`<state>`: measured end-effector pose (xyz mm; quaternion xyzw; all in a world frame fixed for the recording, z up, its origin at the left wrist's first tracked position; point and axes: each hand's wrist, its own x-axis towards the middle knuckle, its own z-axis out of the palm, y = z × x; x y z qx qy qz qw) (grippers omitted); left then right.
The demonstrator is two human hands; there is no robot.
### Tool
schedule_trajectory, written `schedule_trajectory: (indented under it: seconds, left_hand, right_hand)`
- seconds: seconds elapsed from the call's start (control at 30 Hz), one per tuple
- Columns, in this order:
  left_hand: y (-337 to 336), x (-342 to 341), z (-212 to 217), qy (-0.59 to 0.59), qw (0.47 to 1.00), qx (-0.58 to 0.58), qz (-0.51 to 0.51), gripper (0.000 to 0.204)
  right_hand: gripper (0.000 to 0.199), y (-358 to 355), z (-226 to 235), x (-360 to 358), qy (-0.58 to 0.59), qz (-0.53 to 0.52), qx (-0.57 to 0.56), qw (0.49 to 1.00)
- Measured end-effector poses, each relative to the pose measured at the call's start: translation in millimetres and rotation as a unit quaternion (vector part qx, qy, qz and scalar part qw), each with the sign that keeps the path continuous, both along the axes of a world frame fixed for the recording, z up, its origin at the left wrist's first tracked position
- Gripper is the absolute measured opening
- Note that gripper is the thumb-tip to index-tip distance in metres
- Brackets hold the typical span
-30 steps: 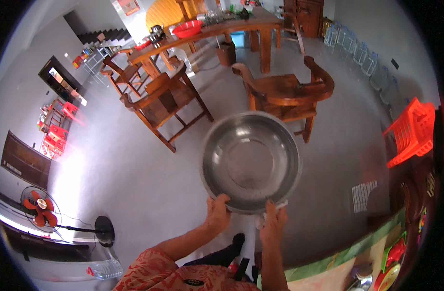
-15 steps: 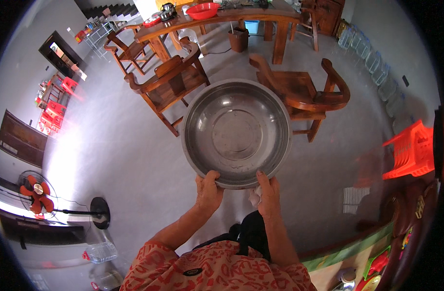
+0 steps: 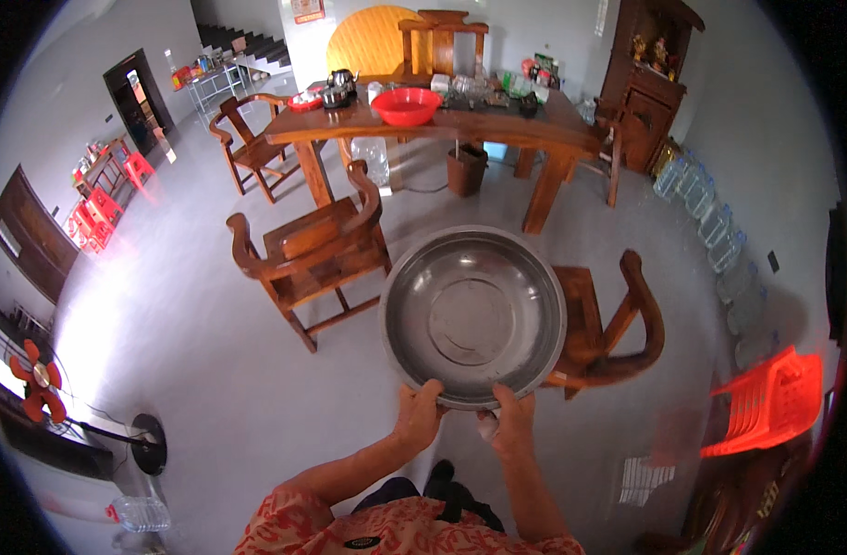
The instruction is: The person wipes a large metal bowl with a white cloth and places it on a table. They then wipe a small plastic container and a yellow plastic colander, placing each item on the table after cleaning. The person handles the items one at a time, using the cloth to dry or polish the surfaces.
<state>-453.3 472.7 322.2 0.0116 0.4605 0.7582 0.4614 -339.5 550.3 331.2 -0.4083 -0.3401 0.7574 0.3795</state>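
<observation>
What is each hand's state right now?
Left hand: holding the metal basin by its rim.
Right hand: holding the rim too, something pale beside it.

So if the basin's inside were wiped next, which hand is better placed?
Probably the right hand: a whitish wad, perhaps cloth, shows beside it, below the basin. The left hand, thumb over the edge, could steady the basin.

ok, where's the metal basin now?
In the head view, the metal basin is just right of centre, near rim held by the left hand and right hand. It hides part of the wooden chair on its right.
</observation>
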Motion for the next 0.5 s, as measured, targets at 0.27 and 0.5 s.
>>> schedule_trajectory:
  seconds: [0.27, 0.5]
  left_hand:
    - [128.7, -126.1, 10.5, 0.007, 0.977, 0.099, -0.187, 0.033]
    - [189.7, -269.3, 22.1, 0.085, 0.977, -0.004, -0.194, 0.035]
  right_hand:
    - [0.034, 158.7, -4.9, -94.9, 0.013, 0.019, 0.02, 1.0]
    - [0.011, 281.6, 30.7, -243.4, -0.039, -0.078, 0.001, 0.996]
